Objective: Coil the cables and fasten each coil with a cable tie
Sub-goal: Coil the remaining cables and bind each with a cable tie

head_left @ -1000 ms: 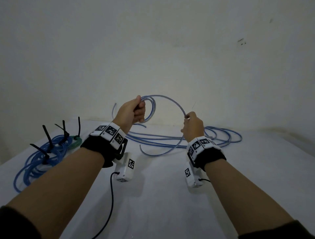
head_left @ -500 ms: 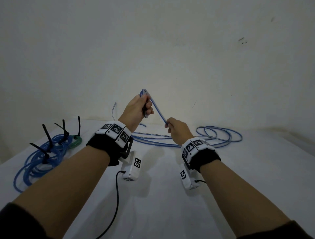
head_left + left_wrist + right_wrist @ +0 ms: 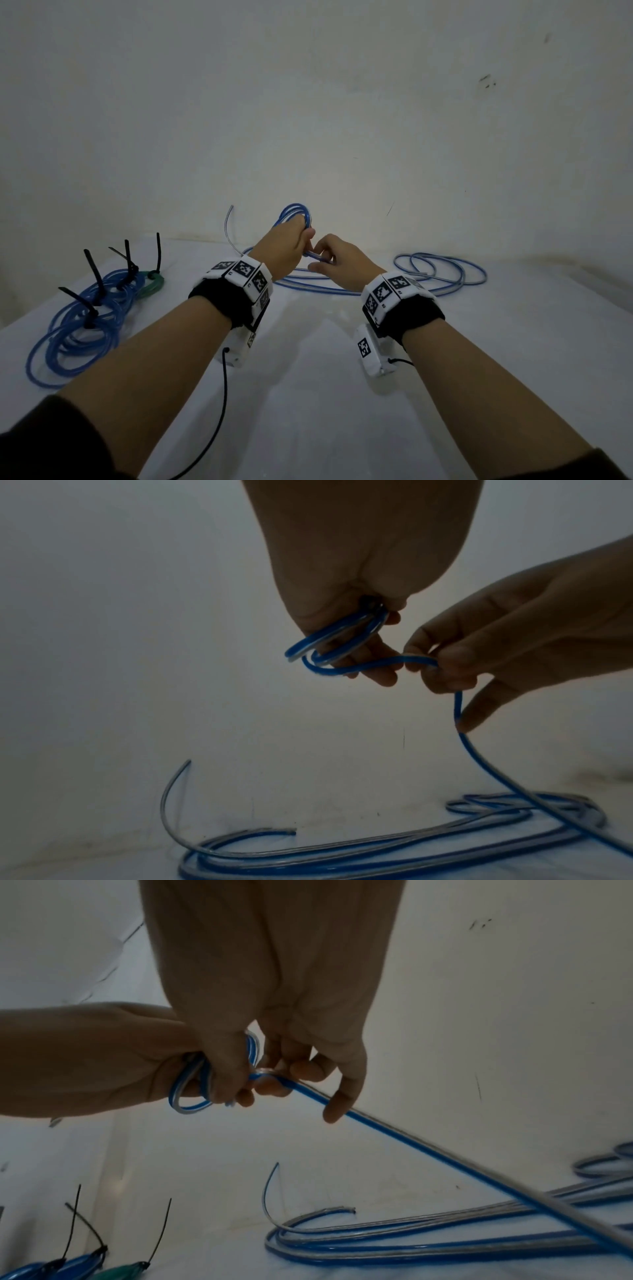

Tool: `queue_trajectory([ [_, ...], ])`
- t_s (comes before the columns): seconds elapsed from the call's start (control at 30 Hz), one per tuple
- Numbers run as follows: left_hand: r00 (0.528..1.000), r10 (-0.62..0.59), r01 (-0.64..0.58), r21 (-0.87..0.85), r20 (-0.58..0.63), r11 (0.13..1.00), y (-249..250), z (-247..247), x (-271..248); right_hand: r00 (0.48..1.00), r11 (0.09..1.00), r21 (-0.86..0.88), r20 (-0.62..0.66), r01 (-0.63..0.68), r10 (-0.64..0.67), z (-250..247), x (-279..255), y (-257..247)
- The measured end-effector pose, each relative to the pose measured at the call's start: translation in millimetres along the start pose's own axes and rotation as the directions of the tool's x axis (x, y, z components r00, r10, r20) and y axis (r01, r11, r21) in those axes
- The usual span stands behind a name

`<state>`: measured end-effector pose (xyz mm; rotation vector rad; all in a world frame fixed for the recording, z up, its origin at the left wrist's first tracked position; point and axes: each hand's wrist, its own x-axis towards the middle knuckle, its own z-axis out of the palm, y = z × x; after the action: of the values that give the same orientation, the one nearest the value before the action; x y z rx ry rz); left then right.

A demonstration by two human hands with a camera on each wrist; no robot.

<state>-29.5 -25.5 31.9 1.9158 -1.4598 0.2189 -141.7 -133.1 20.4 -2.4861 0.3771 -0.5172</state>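
Note:
My left hand is raised above the table and grips a small coil of blue-and-clear cable, whose loops stick out of the fist. Close beside it, my right hand pinches the same cable's running strand between thumb and fingers. From there the strand slopes down to the loose cable lying in long loops at the back of the white table. One free cable end curves upward behind my left wrist.
At the left lie finished blue coils and a small green coil, with black cable ties standing up from them. A black lead hangs from my left wrist camera. A pale wall runs close behind the table.
My right hand came left and up to meet the left hand, bringing the strand with it. The large loop from a second ago has closed into the small coil in my left hand.

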Motion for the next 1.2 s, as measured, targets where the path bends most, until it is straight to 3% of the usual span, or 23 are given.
queue_trajectory([
  [0.13, 0.998, -0.055, 0.054, 0.049, 0.024, 0.997, -4, 5, 0, 0.977, 0.984, -0.133, -0.16, 0.12, -0.141, 1, 0, 3],
  [0.3, 0.991, -0.12, 0.116, 0.065, 0.054, 0.991, -3, 5, 1, 0.896, 0.914, -0.351, -0.312, 0.201, -0.317, 3, -1, 10],
  [0.43, 0.987, -0.13, 0.126, 0.052, 0.091, 0.991, 3, 4, 3, 0.817, 0.852, -0.498, -0.418, 0.16, -0.397, 6, -3, 12],
  [0.53, 0.983, -0.145, 0.137, 0.071, 0.116, 0.988, 6, 1, 4, 0.812, 0.817, -0.57, -0.434, 0.088, -0.391, 6, -5, 16],
  [0.63, 0.978, -0.16, 0.154, 0.058, 0.13, 0.986, 4, -2, 3, 0.822, 0.848, -0.528, -0.463, 0.045, -0.332, 4, -6, 24],
  [0.7, 0.971, -0.184, 0.179, 0.046, 0.153, 0.983, 2, -3, 2, 0.825, 0.853, -0.51, -0.433, 0.108, -0.363, 0, -5, 26],
  [0.83, 0.96, -0.231, 0.253, -0.139, 0.158, 0.957, 3, -6, -1, 0.9, 0.912, -0.359, -0.303, 0.198, -0.314, -9, -5, 22],
  [0.93, 0.955, -0.228, 0.286, -0.37, 0.192, 0.884, 9, -6, -3, 0.888, 0.93, -0.252, -0.31, 0.269, -0.341, -12, -7, 17],
  [1.03, 0.942, -0.198, 0.327, -0.603, 0.271, 0.727, 18, -7, -2, 0.864, 0.94, -0.17, -0.37, 0.297, -0.34, -13, -4, 14],
  [1.2, 0.945, -0.148, 0.318, -0.716, 0.291, 0.622, 22, -11, 0, 0.89, 0.972, -0.115, -0.392, 0.205, -0.234, -12, -4, 16],
])
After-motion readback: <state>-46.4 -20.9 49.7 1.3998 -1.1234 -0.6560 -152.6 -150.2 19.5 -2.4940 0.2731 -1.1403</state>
